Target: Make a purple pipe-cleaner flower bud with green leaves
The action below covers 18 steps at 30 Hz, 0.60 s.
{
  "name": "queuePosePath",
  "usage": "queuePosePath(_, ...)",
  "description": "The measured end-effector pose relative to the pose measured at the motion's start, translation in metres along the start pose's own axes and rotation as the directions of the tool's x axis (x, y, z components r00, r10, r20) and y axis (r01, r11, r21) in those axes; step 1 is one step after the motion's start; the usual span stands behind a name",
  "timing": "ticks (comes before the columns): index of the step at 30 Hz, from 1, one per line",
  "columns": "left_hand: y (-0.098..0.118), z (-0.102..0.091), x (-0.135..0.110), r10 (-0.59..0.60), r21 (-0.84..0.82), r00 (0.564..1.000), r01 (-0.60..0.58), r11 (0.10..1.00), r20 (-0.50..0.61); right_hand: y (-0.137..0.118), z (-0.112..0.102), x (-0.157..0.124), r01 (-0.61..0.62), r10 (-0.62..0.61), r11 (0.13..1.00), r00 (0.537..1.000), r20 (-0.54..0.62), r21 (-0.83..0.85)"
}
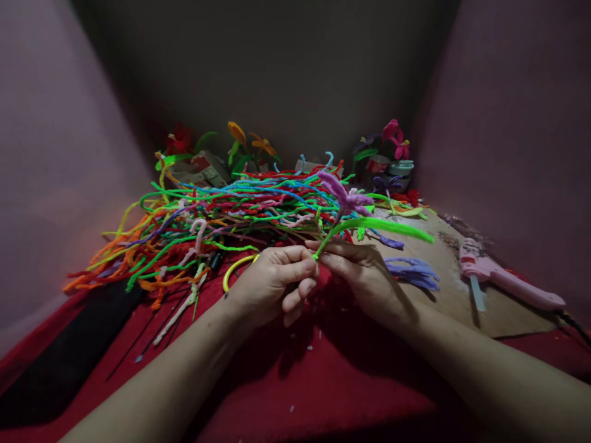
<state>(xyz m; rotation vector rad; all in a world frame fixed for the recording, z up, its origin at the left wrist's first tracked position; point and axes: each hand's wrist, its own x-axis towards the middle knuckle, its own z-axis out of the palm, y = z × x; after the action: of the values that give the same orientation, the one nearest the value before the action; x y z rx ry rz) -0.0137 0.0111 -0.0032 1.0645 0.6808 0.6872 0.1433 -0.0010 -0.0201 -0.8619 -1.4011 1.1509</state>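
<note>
Between my two hands is a pipe-cleaner flower (344,195) with purple petals, a green stem and one long green leaf (392,227) that points to the right. My left hand (281,280) pinches the lower end of the stem between thumb and forefinger, its other fingers curled. Close against it, the fingers of my right hand (364,271) are pressed together on the stem near the base of the leaf. The flower head tilts up and to the right, above the hands. My right hand's thumb is partly hidden.
Behind my hands lies a large heap of coloured pipe cleaners (258,203). A pink glue gun (508,280) rests on cardboard (501,320) at the right, near a bundle of lavender pipe cleaners (412,272). Finished flowers (263,143) stand at the back. Yellow scissor handles (235,271) show beside my left hand.
</note>
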Motion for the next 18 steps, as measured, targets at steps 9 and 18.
queuePosePath(9, 0.0003, -0.0052, -0.0004, -0.025, -0.129, 0.98, 0.051, 0.99, 0.2, 0.0052, 0.0005, 0.0034, -0.221, 0.198, 0.893, 0.975, 0.099, 0.393)
queuePosePath(18, 0.0042, -0.0009, 0.0031, 0.196, 0.427, 0.973, -0.128, 0.895, -0.118, 0.0027, -0.0022, 0.0048, -0.043, 0.055, 0.985, 0.996, -0.071, 0.166)
